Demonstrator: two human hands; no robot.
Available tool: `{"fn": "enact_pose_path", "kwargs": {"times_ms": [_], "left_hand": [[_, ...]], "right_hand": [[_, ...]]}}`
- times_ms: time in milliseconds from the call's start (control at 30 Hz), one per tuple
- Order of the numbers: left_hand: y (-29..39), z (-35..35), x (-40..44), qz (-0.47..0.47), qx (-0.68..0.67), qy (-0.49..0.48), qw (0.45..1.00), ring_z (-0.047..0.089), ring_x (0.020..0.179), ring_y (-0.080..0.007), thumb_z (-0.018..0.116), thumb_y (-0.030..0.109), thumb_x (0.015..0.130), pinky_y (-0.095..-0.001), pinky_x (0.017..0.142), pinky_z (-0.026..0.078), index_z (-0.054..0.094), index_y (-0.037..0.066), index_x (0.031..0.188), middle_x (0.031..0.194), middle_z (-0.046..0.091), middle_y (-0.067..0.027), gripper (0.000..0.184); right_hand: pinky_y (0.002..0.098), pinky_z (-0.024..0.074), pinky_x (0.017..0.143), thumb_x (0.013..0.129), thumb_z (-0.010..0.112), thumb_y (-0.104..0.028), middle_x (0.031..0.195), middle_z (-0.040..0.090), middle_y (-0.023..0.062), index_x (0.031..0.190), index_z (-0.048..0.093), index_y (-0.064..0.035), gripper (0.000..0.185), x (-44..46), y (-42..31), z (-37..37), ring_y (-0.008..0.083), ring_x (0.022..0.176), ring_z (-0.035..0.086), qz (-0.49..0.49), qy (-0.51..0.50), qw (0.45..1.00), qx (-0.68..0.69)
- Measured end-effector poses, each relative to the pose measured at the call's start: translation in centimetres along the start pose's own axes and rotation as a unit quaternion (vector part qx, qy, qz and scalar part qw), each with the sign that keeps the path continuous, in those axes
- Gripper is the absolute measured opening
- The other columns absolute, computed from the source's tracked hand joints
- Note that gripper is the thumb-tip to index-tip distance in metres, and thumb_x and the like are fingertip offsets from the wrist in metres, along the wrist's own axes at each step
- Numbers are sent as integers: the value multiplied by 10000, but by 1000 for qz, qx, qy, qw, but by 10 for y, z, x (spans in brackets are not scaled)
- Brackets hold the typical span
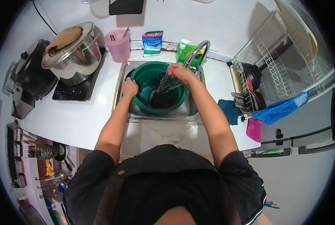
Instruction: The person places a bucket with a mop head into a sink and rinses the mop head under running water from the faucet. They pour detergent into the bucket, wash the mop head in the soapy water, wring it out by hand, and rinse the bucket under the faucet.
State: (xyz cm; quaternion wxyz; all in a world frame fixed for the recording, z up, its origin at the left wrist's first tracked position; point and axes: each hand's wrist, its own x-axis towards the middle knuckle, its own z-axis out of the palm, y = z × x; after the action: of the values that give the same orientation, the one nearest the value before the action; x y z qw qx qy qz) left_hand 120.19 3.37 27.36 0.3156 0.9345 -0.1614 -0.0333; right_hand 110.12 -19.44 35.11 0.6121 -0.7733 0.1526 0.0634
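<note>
A green plastic basin [143, 103] sits in the steel sink [192, 108]. My left hand [130, 88] is closed on the basin's left rim. Beneath the curved faucet [203, 47], my right hand [178, 72] is in the running water, with its fingers curled together and nothing visible in them. Water [163, 84] splashes off that hand and falls into the basin. Inside the basin lies something dark [163, 99], under or behind the splash; I cannot make out its kind.
Behind the sink stand a pink cup [118, 47] with utensils, a Champion packet [152, 43] and a green dish-soap holder [184, 54]. To the left, a steel pot [75, 56] rests on an induction cooker [74, 92]. A white dish rack [272, 56] and cloths [229, 111] are on the right.
</note>
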Motion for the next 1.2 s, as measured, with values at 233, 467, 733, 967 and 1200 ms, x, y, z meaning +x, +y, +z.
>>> {"fn": "enact_pose_path", "kwargs": {"times_ms": [233,467,733,967,1200], "left_hand": [[7,-22,-41,-125,-257,-233,930,622,783,-310,525,152,810,-376,563,525,503,-103,1024,972,578,-246,334],[-7,52,-71,66,-273,-327,903,573,899,-362,582,149,789,-431,726,491,520,-87,1037,970,567,-220,347],[88,26,-54,257,97,-101,956,513,1035,-322,611,144,692,-391,834,451,461,-41,1162,1177,478,-195,527],[81,143,11,-41,-26,-316,948,563,951,-268,590,190,709,-390,779,483,593,14,973,1090,549,-133,317],[77,183,13,-390,-479,-262,742,565,891,-256,584,224,704,-387,747,480,593,37,964,1007,567,-115,320]], "right_hand": [[283,466,694,878,494,-269,1023,574,34,1055,539,-78,265,-6,1,-2,140,860,558,50,25,998,-4],[298,448,685,849,506,-273,897,616,24,964,621,-80,252,-2,10,-9,131,817,568,-6,56,893,-446],[321,460,731,790,506,-195,862,630,97,946,608,-16,258,-24,-9,-8,205,815,592,-31,116,903,-412],[294,482,447,852,411,-84,577,600,116,913,588,40,225,-10,-4,13,176,439,593,-19,174,951,-253],[356,480,707,718,552,-242,738,639,149,717,667,-93,188,-8,7,17,303,726,619,-61,249,926,-278]]}}
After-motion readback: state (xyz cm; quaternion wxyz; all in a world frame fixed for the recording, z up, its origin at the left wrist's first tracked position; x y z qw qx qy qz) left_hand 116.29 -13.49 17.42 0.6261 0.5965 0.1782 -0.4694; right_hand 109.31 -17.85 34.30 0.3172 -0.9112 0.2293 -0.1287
